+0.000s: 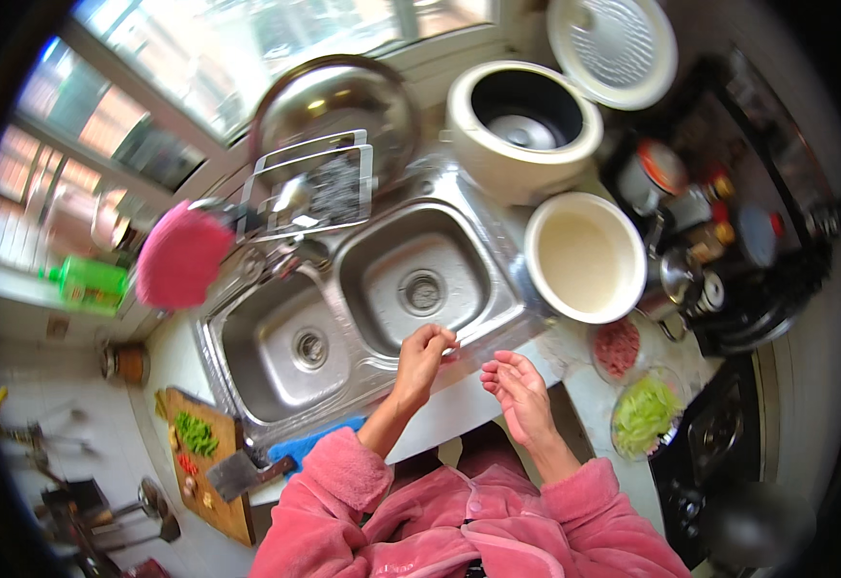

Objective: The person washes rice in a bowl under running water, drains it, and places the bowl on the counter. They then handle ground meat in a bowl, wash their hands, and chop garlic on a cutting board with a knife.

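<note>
Both my hands hover over the counter's front edge, just before the double-bowl stainless steel sink (501, 318). My left hand (424, 361) has its fingers curled in, with nothing visible in it, near the rim of the right-hand bowl (377, 311). A short gap away, my right hand (518, 397) is half curled, fingers a little apart and palm turned inward, holding nothing. Both bowls hold no dishes; the left-hand bowl (261, 361) has its own drain strainer (311, 348). Nearest my right hand stands a white inner pot (585, 259) with a cream-coloured inside.
A cleaver (236, 475) overlaps a wooden cutting board (226, 506) bearing chopped greens (196, 433), beside a blue cloth (312, 441). At right are minced meat (616, 348), sliced green vegetable (646, 415) and a gas stove (717, 433). An open rice cooker (521, 170) stands behind.
</note>
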The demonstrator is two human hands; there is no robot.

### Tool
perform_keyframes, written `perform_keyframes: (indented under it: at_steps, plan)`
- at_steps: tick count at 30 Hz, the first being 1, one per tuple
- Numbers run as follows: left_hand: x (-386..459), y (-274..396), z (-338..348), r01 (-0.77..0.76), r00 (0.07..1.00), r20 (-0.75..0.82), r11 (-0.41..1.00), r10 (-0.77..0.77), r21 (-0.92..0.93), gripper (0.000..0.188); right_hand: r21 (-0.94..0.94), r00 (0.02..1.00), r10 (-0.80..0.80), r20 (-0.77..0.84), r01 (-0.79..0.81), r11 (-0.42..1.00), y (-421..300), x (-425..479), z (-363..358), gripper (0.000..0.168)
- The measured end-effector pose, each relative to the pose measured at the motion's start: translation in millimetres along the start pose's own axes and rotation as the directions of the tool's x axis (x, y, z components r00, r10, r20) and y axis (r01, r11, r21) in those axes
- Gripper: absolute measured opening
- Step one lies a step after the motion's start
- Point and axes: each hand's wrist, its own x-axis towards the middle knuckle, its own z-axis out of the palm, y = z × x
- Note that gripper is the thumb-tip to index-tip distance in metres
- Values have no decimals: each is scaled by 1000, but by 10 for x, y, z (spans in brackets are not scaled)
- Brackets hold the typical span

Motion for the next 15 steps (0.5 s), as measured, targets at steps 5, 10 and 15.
perform_keyframes:
  at_steps: [5,10,15]
  plan:
    - [-583,-141,-906,-9,979,-204,1000,11,9,20,-203,939,199,281,-145,968,390,273,921,24]
    - [-1284,232,-1730,-197,954,-258,968,152,-156,27,-221,796,266,544,-169,960,463,233,2101,21]
    - [-1612,314,-2528,-292,884,-392,956,256,-37,24,57,500,121,857,-327,943,1028,505,2520,27]
